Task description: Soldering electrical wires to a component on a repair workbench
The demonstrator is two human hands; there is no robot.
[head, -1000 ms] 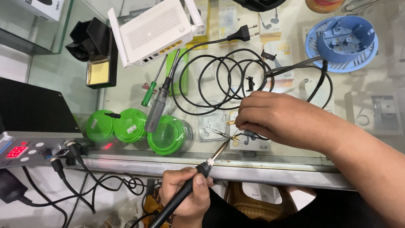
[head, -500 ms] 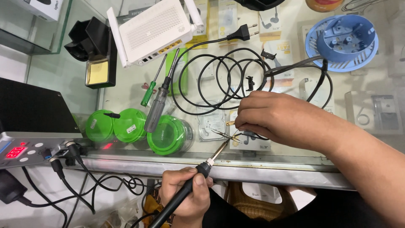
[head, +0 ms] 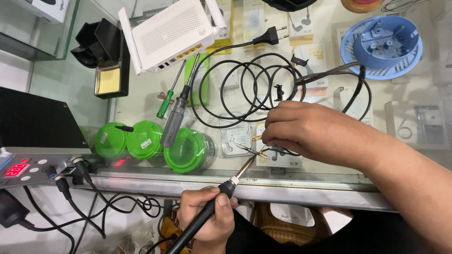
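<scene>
Right now the work looks like soldering a wire end: the left hand is wrapped in a closed grip around the black handle of a soldering iron, its metal tip angled up over the near edge of the table towards a set of thin bare wire ends. The right hand lies palm down just behind that edge, fingers pressed together and pinching those wire ends, which belong to a black power cable coiled in loops toward the middle of the table, its plug lying near the far edge. The tip appears to sit at or just beside the strands; whether it touches them I cannot tell.

As a judgement, the joint is being heated or is about to be, and the next move calls for a steady tip held on the strands while the pinch keeps them from shifting, with fingertips kept off the hot metal.

The table is a glass-topped display counter with a metal front rail, packaged goods showing under the glass. On it lie two screwdrivers, three green-lidded jars near the front edge, a white router at the far side, and a blue round plastic part toward the far right corner. A soldering station with a red display sits off the left end, cables hanging below.
</scene>
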